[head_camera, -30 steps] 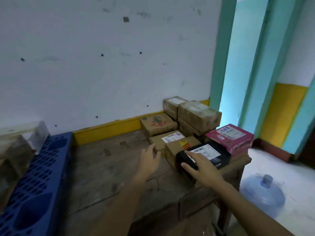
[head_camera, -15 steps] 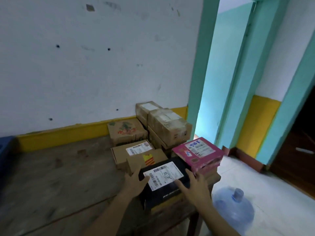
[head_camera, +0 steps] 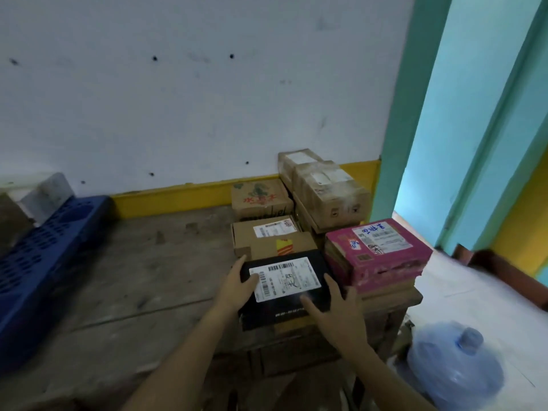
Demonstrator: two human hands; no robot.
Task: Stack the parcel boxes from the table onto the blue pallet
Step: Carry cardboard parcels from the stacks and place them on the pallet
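Head view: left hand (head_camera: 237, 287) and right hand (head_camera: 338, 315) grip black box (head_camera: 281, 280).

White wall (head_camera: 178, 99) with yellow skirting (head_camera: 178, 197) meets a teal door frame (head_camera: 397, 143) beside pale floor (head_camera: 474, 295).

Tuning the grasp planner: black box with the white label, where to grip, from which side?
Likely grip the black box at its two short ends, coming from the near side. It lies flat, label up; brown cartons crowd its back and the pink box sits close on its right.
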